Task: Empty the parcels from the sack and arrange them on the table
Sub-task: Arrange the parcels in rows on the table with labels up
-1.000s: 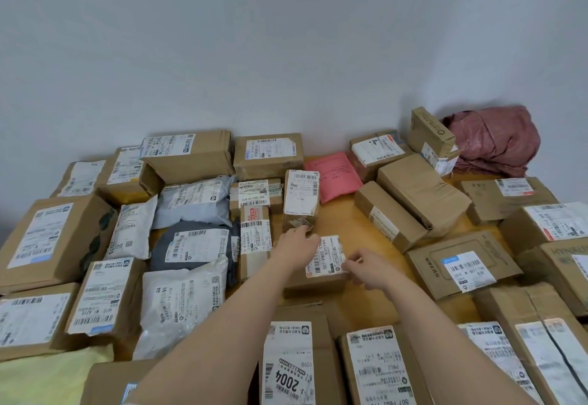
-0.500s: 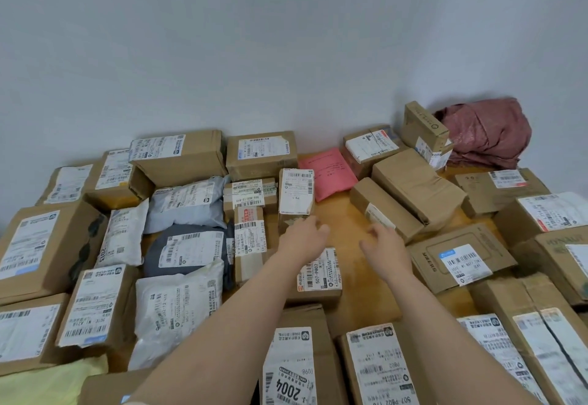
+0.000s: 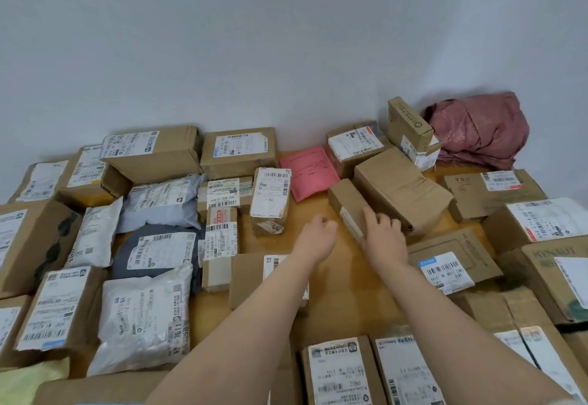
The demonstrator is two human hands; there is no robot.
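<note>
Several cardboard and plastic-wrapped parcels cover the wooden table [image 3: 343,280]. My right hand [image 3: 383,236] rests on the near end of a long brown box [image 3: 346,204] lying at an angle in the middle, fingers over its top edge. My left hand [image 3: 316,236] hovers over bare table just left of that box, fingers loosely curled, holding nothing. The small labelled box [image 3: 254,277] lies flat under my left forearm. The crumpled dark pink sack [image 3: 480,131] sits in the far right corner against the wall.
A pink padded envelope [image 3: 307,172] lies behind the bare patch. A bigger brown box [image 3: 401,188] leans against the long one. A flat labelled carton [image 3: 451,261] lies right of my right hand. Grey and white mailers [image 3: 159,197] fill the left. The wall is close behind.
Both hands let go of the small labelled box and moved forward and right. My right hand now lies on the long brown box.
</note>
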